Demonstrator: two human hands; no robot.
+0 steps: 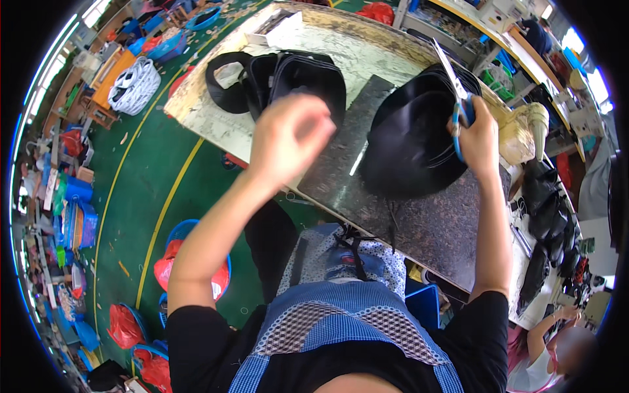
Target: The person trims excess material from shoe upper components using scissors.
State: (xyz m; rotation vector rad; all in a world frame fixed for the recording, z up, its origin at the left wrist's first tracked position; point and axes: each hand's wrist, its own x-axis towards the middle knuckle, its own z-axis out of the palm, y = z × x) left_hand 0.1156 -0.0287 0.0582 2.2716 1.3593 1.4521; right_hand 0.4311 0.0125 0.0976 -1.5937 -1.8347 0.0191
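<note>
In my right hand [481,141] is a pair of scissors [453,82] with blue handles, its blades pointing up and away. Beside and partly beneath them lies a stack of round black caps [416,141], nested together and smeared by motion at the near side. My left hand [291,137] hangs over the near edge of another group of black caps [308,78]. Its fingers look bent but are blurred, and I cannot make out anything between them. A curved black band [226,82] sticks out from that group on the left.
A dark stone-like slab [419,242] lies on the worn white worktable [367,39]. At its far left stands a white open box [275,29]. A cone-shaped holder [537,124] stands at right. Red bags in tubs [124,325] sit on the green floor; another person [550,354] works at lower right.
</note>
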